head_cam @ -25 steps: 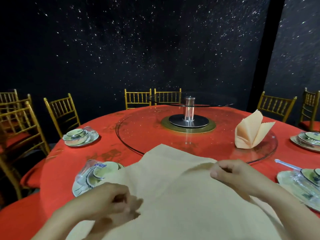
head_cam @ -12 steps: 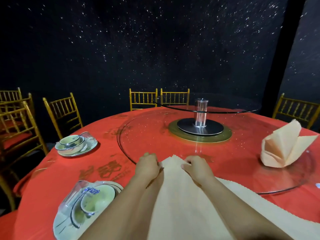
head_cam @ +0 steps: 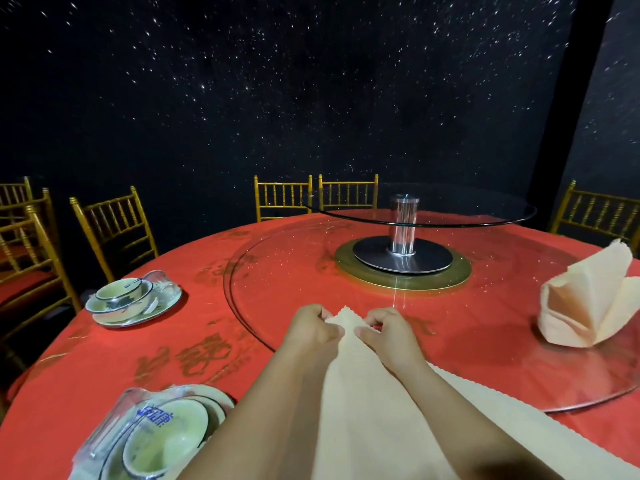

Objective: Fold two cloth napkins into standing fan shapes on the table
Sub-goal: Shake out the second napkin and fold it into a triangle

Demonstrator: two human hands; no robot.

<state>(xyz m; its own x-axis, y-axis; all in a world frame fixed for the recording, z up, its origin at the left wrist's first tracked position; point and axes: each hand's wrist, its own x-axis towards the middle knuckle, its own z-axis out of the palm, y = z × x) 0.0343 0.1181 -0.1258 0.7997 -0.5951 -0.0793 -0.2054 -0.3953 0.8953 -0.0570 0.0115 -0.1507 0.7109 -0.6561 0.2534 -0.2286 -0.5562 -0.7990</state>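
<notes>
While our left hand point(head_cam: 311, 332) and right hand point(head_cam: 389, 334) sit close together at center frame, we pinch the far corner of the flat napkin point(head_cam: 363, 410) with curled fingers point(head_cam: 372, 320), one hand on each side of its tip. It runs down to bottom center over the red worktop point(head_cam: 104, 375). At right, a folded napkin point(head_cam: 585, 306) stands on the glass turntable point(head_cam: 277, 289).

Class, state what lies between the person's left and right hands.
In the head view, the scalloped far corner of the unfolded napkin lies between the left hand and right hand, which both pinch it.
</notes>
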